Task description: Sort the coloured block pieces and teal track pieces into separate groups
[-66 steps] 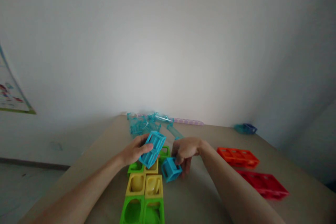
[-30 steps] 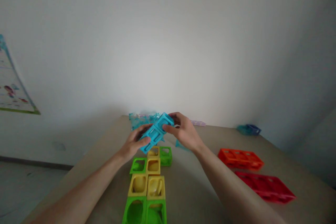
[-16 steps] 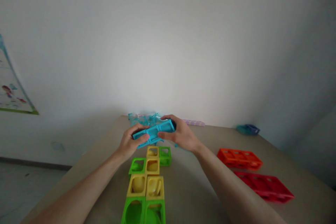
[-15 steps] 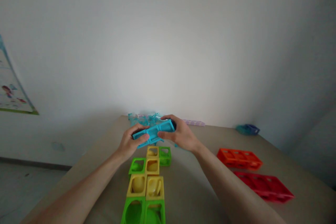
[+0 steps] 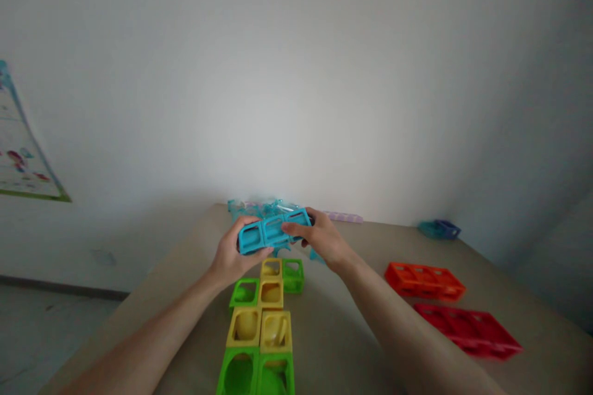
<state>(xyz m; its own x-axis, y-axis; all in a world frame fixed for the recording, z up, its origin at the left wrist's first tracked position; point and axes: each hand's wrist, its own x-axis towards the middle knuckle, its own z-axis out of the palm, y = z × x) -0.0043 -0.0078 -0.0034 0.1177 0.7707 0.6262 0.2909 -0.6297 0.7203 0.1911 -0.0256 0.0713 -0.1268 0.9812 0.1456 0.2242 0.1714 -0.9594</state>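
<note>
Both my hands hold a row of joined light-blue hollow blocks [image 5: 271, 231] above the table. My left hand [image 5: 231, 254] is closed round its left end, with the thumb on its front face. My right hand [image 5: 322, 241] grips the right end, fingers pressed on the top. Below the blocks, on the table [image 5: 333, 333], lies a flat layout of green and yellow hollow blocks [image 5: 262, 327] that runs toward me.
An orange block tray [image 5: 424, 281] and a red one [image 5: 467, 329] lie at the right. A clear blue plastic bag [image 5: 259, 208] and a pale purple strip [image 5: 343, 217] sit at the far edge by the wall. A small dark blue piece [image 5: 438, 228] rests far right.
Earlier each hand held a separate blue block; they are now joined into one row. The row was lifted away from the green and yellow layout and turned level, its open faces toward me.
</note>
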